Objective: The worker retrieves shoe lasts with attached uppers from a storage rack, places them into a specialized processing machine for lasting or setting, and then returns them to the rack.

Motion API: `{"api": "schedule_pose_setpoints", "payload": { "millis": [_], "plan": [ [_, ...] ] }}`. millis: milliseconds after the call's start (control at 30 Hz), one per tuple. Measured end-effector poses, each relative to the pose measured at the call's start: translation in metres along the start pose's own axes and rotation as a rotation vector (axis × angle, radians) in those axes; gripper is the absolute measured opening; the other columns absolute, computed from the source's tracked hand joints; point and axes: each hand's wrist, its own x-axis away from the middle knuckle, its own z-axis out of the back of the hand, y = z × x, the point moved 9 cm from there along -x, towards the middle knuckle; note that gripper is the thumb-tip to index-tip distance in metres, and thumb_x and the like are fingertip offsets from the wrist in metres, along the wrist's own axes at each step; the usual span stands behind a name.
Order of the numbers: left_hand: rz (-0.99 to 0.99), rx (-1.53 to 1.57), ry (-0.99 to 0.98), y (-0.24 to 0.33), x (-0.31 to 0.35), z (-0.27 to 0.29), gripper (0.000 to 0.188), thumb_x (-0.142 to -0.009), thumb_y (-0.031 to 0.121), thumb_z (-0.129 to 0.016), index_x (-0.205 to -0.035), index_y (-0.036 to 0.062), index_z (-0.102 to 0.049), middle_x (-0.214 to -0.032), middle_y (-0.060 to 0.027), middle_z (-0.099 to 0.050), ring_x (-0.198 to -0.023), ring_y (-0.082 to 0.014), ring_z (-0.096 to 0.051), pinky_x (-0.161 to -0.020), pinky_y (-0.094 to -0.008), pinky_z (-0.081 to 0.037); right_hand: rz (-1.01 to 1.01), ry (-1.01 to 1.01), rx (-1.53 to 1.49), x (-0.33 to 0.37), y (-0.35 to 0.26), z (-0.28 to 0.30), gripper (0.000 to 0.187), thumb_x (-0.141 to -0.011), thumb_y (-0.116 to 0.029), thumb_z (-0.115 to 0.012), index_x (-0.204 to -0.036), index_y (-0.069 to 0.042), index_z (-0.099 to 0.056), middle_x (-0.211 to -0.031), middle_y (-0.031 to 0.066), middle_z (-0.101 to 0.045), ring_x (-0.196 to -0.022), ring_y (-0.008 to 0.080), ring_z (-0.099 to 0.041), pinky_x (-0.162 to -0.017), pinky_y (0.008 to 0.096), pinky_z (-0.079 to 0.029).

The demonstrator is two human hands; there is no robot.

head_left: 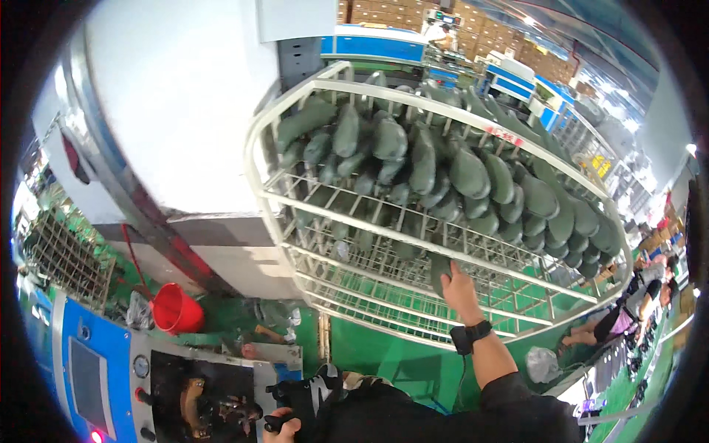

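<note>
A large cream wire rack (pixel 413 240) stands in front of me, its upper tier lined with rows of dark green shoe-shaped pieces (pixel 473 173). My right hand (pixel 461 292) reaches into the lower tier, fingers closed round one dark green shoe-shaped piece (pixel 441 273) partly hidden by a rail. On that wrist sits a black band with a box and a cable (pixel 471 337). Low in the view, my left hand (pixel 282 428) is closed round a small black object (pixel 278 421) whose kind I cannot make out, close to the machine.
At the lower left is a blue machine with a screen (pixel 90 380), a gauge and a dark work bed (pixel 214 395). A red bucket (pixel 177 308) stands behind it beside a white wall (pixel 177 111). Further off are people (pixel 628 314), stacked cartons (pixel 391 15) and a plastic bag (pixel 543 365).
</note>
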Motion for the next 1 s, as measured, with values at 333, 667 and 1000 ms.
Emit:
{"api": "schedule_pose_setpoints", "payload": {
  "millis": [333,667,1000],
  "plan": [
    [-0.063,0.313,0.237,-0.077,0.104,0.131,0.051,-0.072,0.021,-0.081,-0.118,0.0033,-0.068,-0.105,-0.0038,-0.067,-0.099,-0.0173,-0.062,-0.089,-0.032,-0.048,0.369,0.657,0.968,-0.044,-0.008,-0.051,0.02,-0.089,-0.023,-0.062,-0.097,-0.008,-0.072,-0.097,0.0133,-0.069,-0.094,0.0323,-0.066,-0.081,0.0489,-0.053],
    [-0.209,0.399,1.506,-0.285,0.331,0.251,0.037,-0.075,0.017,-0.082,-0.104,-0.0022,-0.069,-0.106,-0.0137,-0.071,-0.101,-0.0291,-0.068,-0.095,-0.0404,-0.053,1.288,-0.349,-0.353,0.235,-0.401,-0.129,0.023,-0.099,-0.008,-0.061,-0.116,0.005,-0.068,-0.111,0.0196,-0.072,-0.098,0.0298,-0.071,-0.084,0.037,-0.054],
    [0.514,-0.559,1.68,-0.364,0.338,0.257,0.04,-0.079,0.018,-0.08,-0.11,-0.0023,-0.063,-0.129,-0.0253,-0.057,-0.129,-0.0445,-0.048,-0.108,-0.0501,-0.041,2.02,-0.238,-0.748,0.614,-0.573,-0.122,0.053,-0.092,-0.018,-0.067,-0.137,0.006,-0.054,-0.147,0.0286,-0.05,-0.14,0.0496,-0.042,-0.114,0.0551,-0.038]
  ]
}}
